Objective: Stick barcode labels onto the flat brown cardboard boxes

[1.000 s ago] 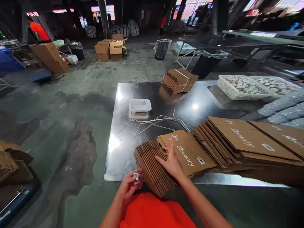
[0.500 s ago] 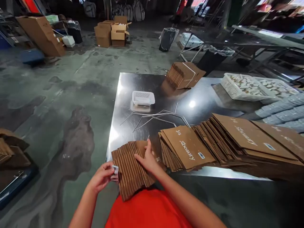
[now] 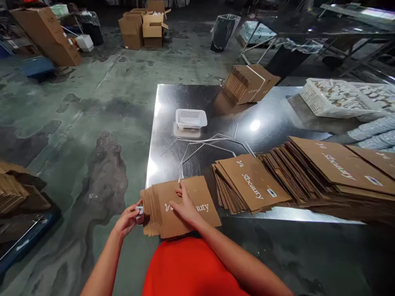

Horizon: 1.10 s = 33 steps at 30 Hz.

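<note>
A small pile of flat brown cardboard sheets printed "beauty" lies at the near edge of the shiny metal table. My right hand rests flat on top of this pile, fingers spread. My left hand pinches a small white label roll against the pile's left edge. A longer fanned row of the same brown sheets spreads to the right along the table front.
A white mesh basket and loose white straps lie mid-table. A strapped cardboard bundle and white crates stand at the back right. Cardboard boxes and a bagged bin sit on the floor; a brown stack at left.
The small pile has been pulled left away from the long row and laid flat, printed side up. Both hands moved left with it, and the view tilted downward.
</note>
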Each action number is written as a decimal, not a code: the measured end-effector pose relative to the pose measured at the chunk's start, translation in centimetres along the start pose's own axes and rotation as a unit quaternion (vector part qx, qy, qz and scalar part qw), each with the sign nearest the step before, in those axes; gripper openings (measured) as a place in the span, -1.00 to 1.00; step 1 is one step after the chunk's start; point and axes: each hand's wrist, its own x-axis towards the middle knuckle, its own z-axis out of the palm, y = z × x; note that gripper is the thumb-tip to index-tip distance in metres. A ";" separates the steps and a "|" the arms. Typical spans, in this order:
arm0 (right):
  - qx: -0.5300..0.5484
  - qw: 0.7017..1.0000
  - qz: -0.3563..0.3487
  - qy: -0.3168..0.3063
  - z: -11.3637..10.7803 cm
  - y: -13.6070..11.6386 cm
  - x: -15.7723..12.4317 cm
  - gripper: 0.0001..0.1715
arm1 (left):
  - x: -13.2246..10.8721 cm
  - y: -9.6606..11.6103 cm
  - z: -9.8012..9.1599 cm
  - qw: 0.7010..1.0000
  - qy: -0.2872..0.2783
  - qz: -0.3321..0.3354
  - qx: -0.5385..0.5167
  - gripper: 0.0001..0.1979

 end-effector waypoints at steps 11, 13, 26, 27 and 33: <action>-0.022 0.980 -0.150 0.131 -8.1 2.4 -0.2 -0.07 | -2.9 2.6 -3.3 0.994 0.009 -0.045 0.098 -0.73; -0.071 0.971 -0.136 0.185 -10.2 4.7 -1.2 -0.03 | -6.1 1.1 -4.8 0.988 0.077 -0.058 0.118 -0.69; -0.009 0.985 -0.066 0.159 -8.7 4.7 -1.2 0.08 | -3.5 -1.8 14.7 0.944 -0.035 0.120 0.304 -0.71; -0.029 0.977 -0.097 0.186 -9.4 4.0 -1.6 -0.08 | -2.5 -2.5 15.9 0.951 -0.046 0.110 0.286 -0.69; -0.036 0.979 -0.070 0.186 -11.0 2.0 -0.4 -0.83 | 2.2 -6.1 17.1 0.977 0.020 0.093 0.189 -0.58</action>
